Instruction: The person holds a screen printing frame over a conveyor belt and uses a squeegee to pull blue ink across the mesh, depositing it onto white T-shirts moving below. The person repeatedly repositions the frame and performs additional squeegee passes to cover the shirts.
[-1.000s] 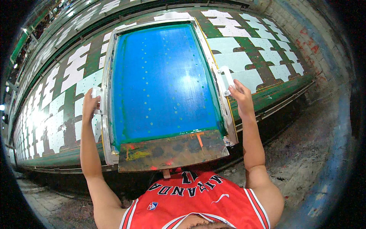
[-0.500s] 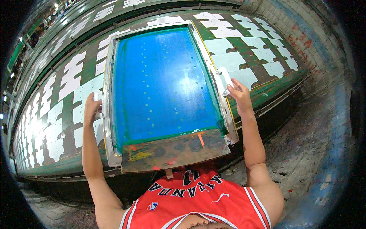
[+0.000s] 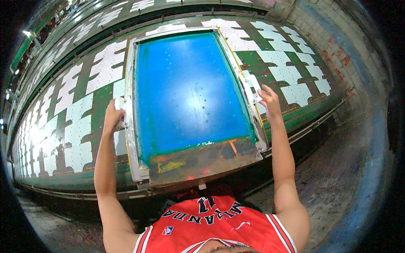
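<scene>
A screen-printing frame (image 3: 131, 126) with a blue mesh (image 3: 190, 92) lies over the long green table. Its near end carries a stained brown board (image 3: 202, 162), close to my red shirt. White handles stick out on both sides. My left hand (image 3: 113, 116) is wrapped round the left handle (image 3: 120, 110). On the other side my right hand (image 3: 271, 103) has its fingers curled at the right handle (image 3: 253, 88), gripping its outer part. Whatever lies under the mesh is hidden.
White cut-out panels (image 3: 78, 133) lie in rows along the green table (image 3: 325, 103) on either side of the frame. Behind runs another table (image 3: 84, 36) with similar panels. A block wall (image 3: 337, 55) closes the right side, above a concrete floor (image 3: 312, 181).
The frame has shifted to the right along the table with both hands on its handles. It now covers panels that showed to its right, and others show at its left.
</scene>
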A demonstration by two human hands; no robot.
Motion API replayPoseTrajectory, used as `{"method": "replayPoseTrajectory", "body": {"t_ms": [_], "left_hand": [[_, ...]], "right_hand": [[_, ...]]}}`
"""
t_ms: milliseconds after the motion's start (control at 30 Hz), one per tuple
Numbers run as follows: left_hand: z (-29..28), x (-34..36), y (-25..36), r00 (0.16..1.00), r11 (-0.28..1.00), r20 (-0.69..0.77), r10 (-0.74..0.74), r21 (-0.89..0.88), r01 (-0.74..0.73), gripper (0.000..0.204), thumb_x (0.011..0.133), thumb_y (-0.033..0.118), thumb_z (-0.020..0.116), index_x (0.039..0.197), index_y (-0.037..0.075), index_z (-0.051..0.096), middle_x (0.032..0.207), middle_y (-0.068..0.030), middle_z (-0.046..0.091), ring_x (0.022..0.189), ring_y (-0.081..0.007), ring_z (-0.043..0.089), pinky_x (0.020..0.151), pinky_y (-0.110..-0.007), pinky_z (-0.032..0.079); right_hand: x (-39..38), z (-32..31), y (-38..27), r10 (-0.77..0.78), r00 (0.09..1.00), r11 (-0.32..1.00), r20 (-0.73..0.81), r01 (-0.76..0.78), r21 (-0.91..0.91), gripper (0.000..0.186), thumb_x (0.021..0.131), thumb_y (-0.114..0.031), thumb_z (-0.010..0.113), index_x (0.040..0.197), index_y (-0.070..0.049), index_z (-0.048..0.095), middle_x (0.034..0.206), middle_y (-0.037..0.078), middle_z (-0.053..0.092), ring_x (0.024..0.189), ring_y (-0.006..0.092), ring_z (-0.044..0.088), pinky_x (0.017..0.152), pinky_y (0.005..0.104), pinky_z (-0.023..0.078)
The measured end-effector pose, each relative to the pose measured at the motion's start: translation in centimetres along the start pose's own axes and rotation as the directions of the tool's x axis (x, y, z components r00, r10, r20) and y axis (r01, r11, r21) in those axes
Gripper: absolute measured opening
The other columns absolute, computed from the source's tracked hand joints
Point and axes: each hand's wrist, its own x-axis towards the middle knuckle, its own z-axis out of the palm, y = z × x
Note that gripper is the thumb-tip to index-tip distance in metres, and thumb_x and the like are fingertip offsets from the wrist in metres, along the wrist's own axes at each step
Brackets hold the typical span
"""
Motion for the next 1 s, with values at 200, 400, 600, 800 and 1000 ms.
{"method": "replayPoseTrajectory", "body": {"t_ms": [200,400,600,800,1000], "left_hand": [[5.9,-1.7,-6.6,0.994,0.980,-0.101,-0.035,0.193,0.054,0.059,0.075,-0.002,0.056,0.134,-0.002,0.051,0.095,-0.0241,0.070,0.074,-0.0312,0.071,0.057,-0.039,0.056],[10.0,-4.6,-12.3,0.984,0.946,-0.161,-0.076,0.300,0.122,0.057,0.079,0.003,0.059,0.135,-0.004,0.051,0.108,-0.0336,0.068,0.102,-0.0472,0.068,0.090,-0.048,0.052],[11.9,-6.1,-14.0,0.980,0.955,-0.189,-0.063,0.273,0.114,0.057,0.082,0.006,0.060,0.137,-0.004,0.050,0.111,-0.0325,0.068,0.104,-0.0469,0.067,0.091,-0.049,0.051],[12.4,-6.4,-14.2,0.976,0.939,-0.204,-0.078,0.314,0.141,0.054,0.085,0.008,0.060,0.137,-0.001,0.050,0.111,-0.0327,0.068,0.106,-0.0470,0.066,0.091,-0.049,0.051],[13.8,-7.1,-14.6,0.977,0.921,-0.212,-0.009,0.379,0.090,0.056,0.085,0.010,0.063,0.138,0.001,0.048,0.111,-0.0330,0.068,0.105,-0.0494,0.065,0.090,-0.052,0.051]], "right_hand": [[1.1,-0.7,8.6,0.051,0.998,0.998,0.034,-0.052,0.035,0.084,0.085,-0.034,0.078,0.150,0.002,0.039,0.135,0.021,0.058,0.126,0.0289,0.055,0.105,0.0473,0.039],[0.0,-2.3,15.5,0.110,0.994,0.993,0.011,-0.110,0.044,0.083,0.085,-0.032,0.077,0.150,0.000,0.040,0.137,0.021,0.056,0.127,0.0296,0.054,0.106,0.0471,0.039],[-1.3,-4.3,17.0,0.109,0.993,0.993,0.040,-0.110,0.041,0.078,0.084,-0.033,0.077,0.148,-0.001,0.043,0.133,0.020,0.058,0.122,0.0280,0.057,0.102,0.0446,0.043],[-1.5,-4.7,17.5,0.088,0.996,0.996,0.016,-0.089,0.015,0.073,0.085,-0.032,0.077,0.143,0.000,0.047,0.123,0.018,0.061,0.114,0.0270,0.059,0.098,0.0435,0.046],[-0.7,-5.9,17.4,0.105,0.994,0.994,-0.010,-0.105,-0.022,0.066,0.088,-0.029,0.075,0.141,0.001,0.048,0.122,0.020,0.061,0.109,0.0265,0.063,0.091,0.0405,0.051]]}}
